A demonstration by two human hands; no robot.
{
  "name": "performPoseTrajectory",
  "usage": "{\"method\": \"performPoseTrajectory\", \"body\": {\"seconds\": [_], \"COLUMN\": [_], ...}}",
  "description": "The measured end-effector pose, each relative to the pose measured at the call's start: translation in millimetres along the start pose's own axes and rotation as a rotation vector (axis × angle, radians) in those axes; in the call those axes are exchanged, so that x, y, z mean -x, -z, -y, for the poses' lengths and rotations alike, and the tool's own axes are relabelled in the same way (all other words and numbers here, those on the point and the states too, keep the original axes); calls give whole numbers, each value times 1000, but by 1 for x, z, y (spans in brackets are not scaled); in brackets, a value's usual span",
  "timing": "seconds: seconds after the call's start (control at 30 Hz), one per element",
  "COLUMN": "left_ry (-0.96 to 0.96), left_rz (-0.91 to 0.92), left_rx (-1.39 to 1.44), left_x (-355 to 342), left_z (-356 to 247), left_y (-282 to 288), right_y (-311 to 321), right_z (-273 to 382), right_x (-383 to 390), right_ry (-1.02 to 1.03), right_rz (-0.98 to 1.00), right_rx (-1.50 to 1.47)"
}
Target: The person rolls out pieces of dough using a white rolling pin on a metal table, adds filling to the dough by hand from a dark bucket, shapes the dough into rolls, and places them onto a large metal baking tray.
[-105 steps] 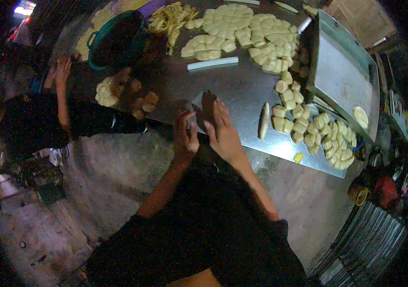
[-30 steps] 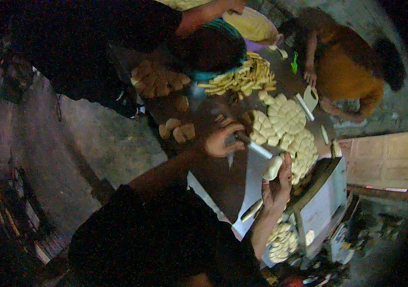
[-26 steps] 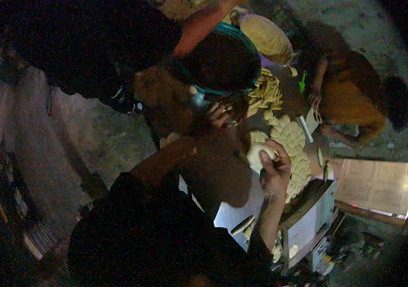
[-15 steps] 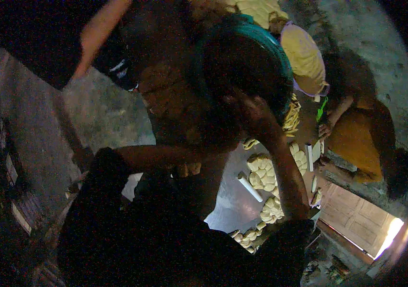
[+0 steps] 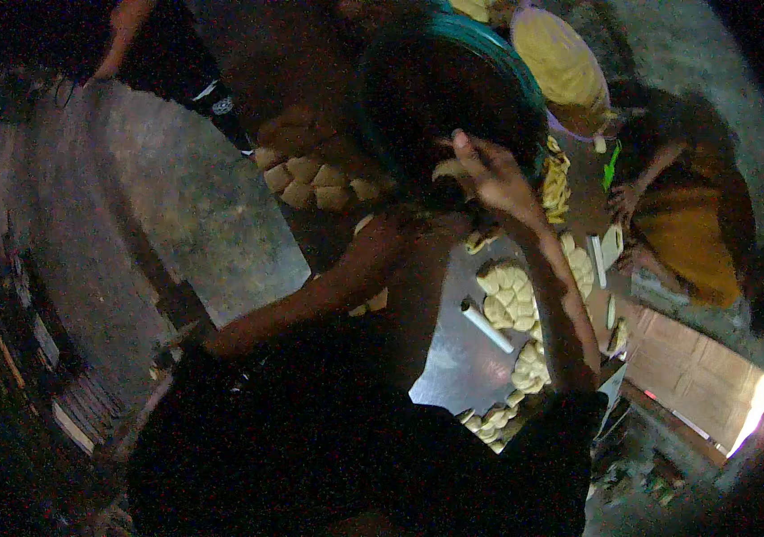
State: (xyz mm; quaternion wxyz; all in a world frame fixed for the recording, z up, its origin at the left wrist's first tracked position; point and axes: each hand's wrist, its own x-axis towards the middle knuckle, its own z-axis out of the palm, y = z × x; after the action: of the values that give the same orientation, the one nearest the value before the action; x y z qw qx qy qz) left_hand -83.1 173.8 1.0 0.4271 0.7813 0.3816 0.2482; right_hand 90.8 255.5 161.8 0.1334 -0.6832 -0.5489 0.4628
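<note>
My right hand [image 5: 489,183] is over the near side of a dark round tub with a teal rim [image 5: 498,54], its fingers bent but apart, with no dough clearly visible in it. My left hand [image 5: 395,224] lies in shadow just below the tub, left of my right hand, its fingers too dark to make out. Shaded dough pieces [image 5: 310,183] lie left of the tub. To the right and below are clusters of pale cut dough [image 5: 509,295], a white rolling cylinder [image 5: 485,324] and yellowish strips [image 5: 555,183] on the metal table [image 5: 453,358].
A co-worker in orange [image 5: 682,242] works across the table at the right, beside another white cylinder [image 5: 597,259] and a green tool [image 5: 610,166]. Another person's arm [image 5: 127,36] is at upper left. A yellow filled sack [image 5: 556,67] stands beside the tub; a wooden panel [image 5: 695,367] is at lower right.
My right hand has moved from over the dough clusters to the tub; the pale lump it held is no longer visible. The view has turned. The other person's arm has withdrawn toward upper left.
</note>
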Motion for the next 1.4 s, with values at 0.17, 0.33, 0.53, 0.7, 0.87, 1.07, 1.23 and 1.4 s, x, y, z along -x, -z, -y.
{"method": "performPoseTrajectory", "body": {"seconds": [0.17, 0.33, 0.53, 0.7, 0.87, 1.07, 1.23, 1.4], "left_ry": [77, -197, -409, 97, 754, 479, 429, 231], "left_rz": [-125, -165, -126, 48, 442, 568, 726, 1023], "left_rx": [146, 358, 191, 916, 1537, 1292, 1243, 1479], "left_x": [44, 70, 112, 168, 238, 292, 301, 290], "left_z": [-71, -146, -206, -223, -269, -303, -324, -334], "left_y": [79, 111, 78, 29, -7, -40, -48, -39], "right_y": [13, 1, -44, -96, -147, -168, -163, -175], "right_z": [-7, -21, -30, -63, -90, -106, -108, -77], "right_x": [83, 187, 304, 389, 464, 561, 623, 640], "right_ry": [146, 86, 98, 183, 191, 347, 351, 281], "right_rz": [-64, -15, -134, -257, -463, -610, -779, -969], "right_rx": [-421, -678, -952, -1101, -968, -713, 145, 194]}}
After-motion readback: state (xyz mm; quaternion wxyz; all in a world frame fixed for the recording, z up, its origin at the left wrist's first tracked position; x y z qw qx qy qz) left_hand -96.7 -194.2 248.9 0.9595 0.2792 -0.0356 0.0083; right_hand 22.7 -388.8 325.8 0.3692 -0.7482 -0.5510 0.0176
